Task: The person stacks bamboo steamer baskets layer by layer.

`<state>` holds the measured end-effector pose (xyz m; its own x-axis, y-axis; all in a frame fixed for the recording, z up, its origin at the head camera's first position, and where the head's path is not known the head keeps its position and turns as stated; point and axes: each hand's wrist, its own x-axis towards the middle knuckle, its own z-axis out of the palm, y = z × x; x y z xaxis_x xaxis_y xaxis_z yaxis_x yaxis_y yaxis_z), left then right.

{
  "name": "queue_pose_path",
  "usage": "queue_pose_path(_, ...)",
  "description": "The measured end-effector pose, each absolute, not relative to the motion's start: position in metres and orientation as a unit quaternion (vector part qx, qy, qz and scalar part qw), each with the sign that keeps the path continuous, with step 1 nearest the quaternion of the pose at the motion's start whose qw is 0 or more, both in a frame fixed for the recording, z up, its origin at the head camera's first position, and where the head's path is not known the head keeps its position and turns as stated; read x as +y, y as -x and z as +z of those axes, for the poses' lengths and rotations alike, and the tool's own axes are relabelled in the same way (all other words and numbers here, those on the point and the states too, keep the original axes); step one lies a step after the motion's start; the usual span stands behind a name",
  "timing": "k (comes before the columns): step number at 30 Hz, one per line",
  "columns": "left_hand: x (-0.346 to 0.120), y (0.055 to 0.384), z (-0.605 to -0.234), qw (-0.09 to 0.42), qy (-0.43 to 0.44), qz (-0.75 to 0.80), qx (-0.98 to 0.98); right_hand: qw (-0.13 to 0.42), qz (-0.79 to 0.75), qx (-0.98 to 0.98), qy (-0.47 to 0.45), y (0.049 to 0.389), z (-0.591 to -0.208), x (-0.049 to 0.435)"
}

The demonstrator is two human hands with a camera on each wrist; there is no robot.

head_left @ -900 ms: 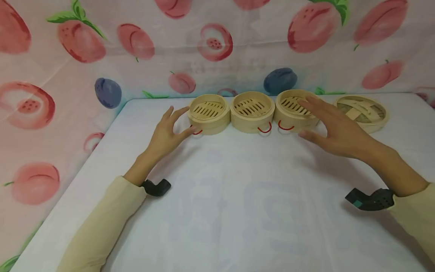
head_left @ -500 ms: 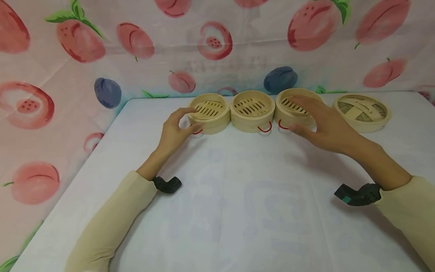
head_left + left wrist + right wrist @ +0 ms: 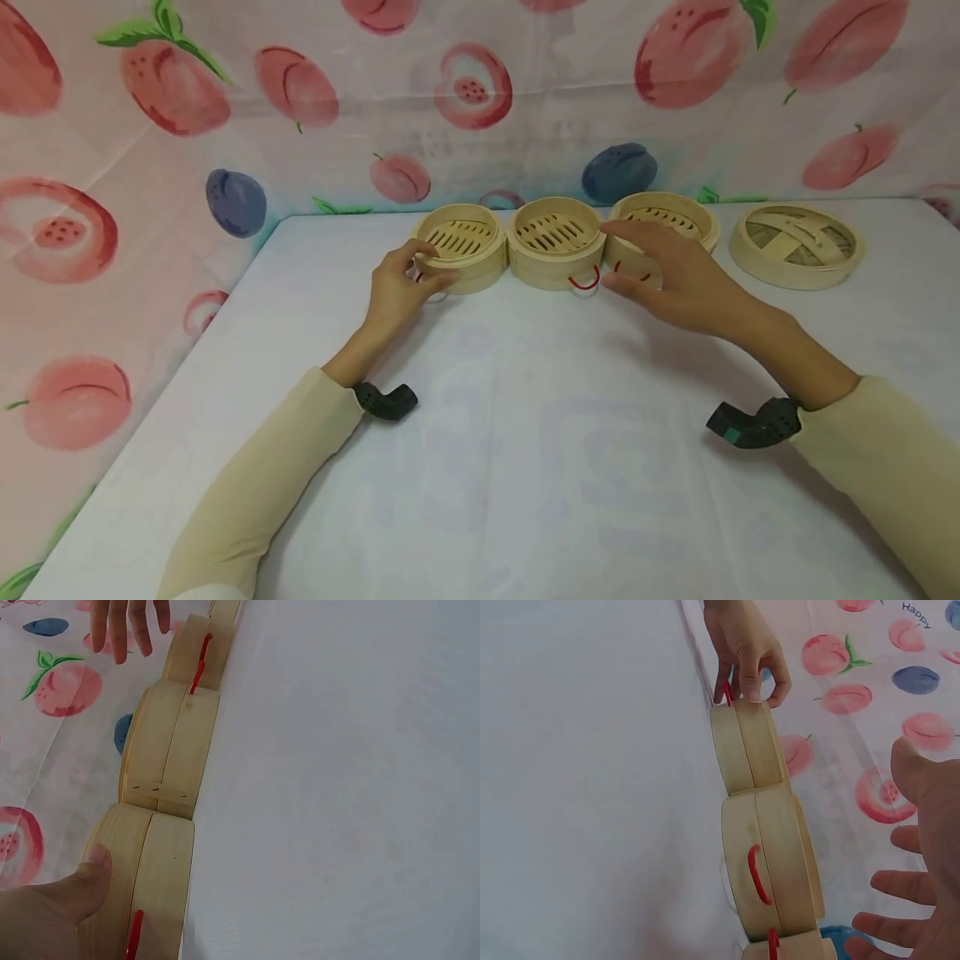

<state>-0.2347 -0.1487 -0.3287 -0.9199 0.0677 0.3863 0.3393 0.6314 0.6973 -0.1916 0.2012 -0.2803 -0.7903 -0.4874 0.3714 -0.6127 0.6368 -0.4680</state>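
Three round bamboo steamer baskets with slatted bottoms and red loop handles stand side by side. My left hand (image 3: 401, 279) grips the rim and side of the left steamer basket (image 3: 480, 275). Its thumb (image 3: 96, 874) lies along the basket's outer wall in the left wrist view. My right hand (image 3: 675, 271) is spread over the front of the right steamer basket (image 3: 701, 218), partly hiding it. Those fingers are apart and hold nothing, with the tips close to the right side of the middle steamer basket (image 3: 547, 271).
A woven bamboo steamer lid (image 3: 798, 277) lies to the right of the baskets. The white table (image 3: 510, 450) extends toward me. A fruit-printed cloth (image 3: 540, 108) rises right behind the row.
My left hand has moved right and its fingers have closed on the left steamer basket. My right hand has swept left, from the right basket toward the middle one.
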Motion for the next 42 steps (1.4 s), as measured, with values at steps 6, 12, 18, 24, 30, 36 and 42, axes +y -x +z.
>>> queue_pose_path(6,-0.145,0.237,-0.331,0.179,0.096,-0.425,-0.882,0.087,0.306,-0.902,-0.293,0.195,-0.280,0.190)
queue_pose_path(12,-0.146,0.236,-0.328,0.176,0.072,-0.438,-0.878,0.094,0.323,-0.889,-0.310,0.201,-0.277,0.184)
queue_pose_path(18,-0.154,0.228,-0.314,0.183,0.061,-0.458,-0.868,0.092,0.352,-0.872,-0.328,0.209,-0.273,0.175)
queue_pose_path(24,-0.164,0.225,-0.296,0.193,0.077,-0.449,-0.869,0.093,0.372,-0.863,-0.328,0.213,-0.270,0.165)
queue_pose_path(30,-0.172,0.221,-0.280,0.179,0.077,-0.469,-0.862,0.082,0.403,-0.857,-0.311,0.212,-0.267,0.161)
queue_pose_path(36,-0.170,0.215,-0.272,0.133,0.087,-0.544,-0.824,0.078,0.419,-0.847,-0.319,0.212,-0.267,0.158)
queue_pose_path(42,-0.162,0.209,-0.269,0.099,0.118,-0.578,-0.801,0.077,0.425,-0.841,-0.326,0.214,-0.270,0.157)
